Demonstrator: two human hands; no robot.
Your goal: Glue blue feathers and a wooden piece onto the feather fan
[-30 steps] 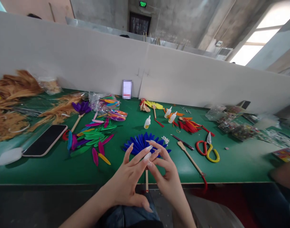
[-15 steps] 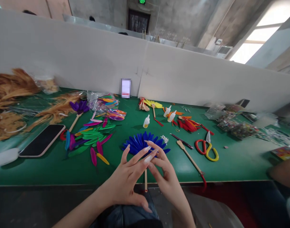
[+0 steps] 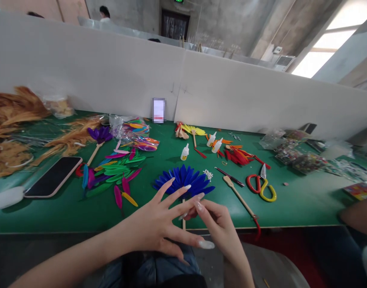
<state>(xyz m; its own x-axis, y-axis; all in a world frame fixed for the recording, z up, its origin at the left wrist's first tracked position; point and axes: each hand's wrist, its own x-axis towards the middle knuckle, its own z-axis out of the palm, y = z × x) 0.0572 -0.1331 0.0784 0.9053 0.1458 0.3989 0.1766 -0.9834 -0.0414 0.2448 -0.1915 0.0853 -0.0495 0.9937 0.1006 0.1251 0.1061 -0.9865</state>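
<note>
A blue feather fan (image 3: 183, 180) on a thin wooden stick (image 3: 183, 222) lies on the green table (image 3: 291, 208) just beyond my hands. My left hand (image 3: 153, 228) hovers over the table's near edge, open, with its long-nailed fingers spread toward the fan. My right hand (image 3: 219, 230) is beside it with the fingers curled. Its thumb and forefinger pinch at a fingertip of my left hand, above the stick. What lies in that pinch is hidden.
Red-and-yellow scissors (image 3: 263, 188), a wooden spoon stick (image 3: 240, 200), glue bottles (image 3: 185, 152) and red feathers (image 3: 239, 157) lie to the right. Loose coloured feathers (image 3: 117, 172), a phone (image 3: 54, 176) and brown feathers (image 3: 12, 128) lie left. Another person's arm (image 3: 359, 218) rests at the right edge.
Both hands have drawn back toward me, off the fan and down to the table's edge. My left hand has turned flatter with its fingers spread wider.
</note>
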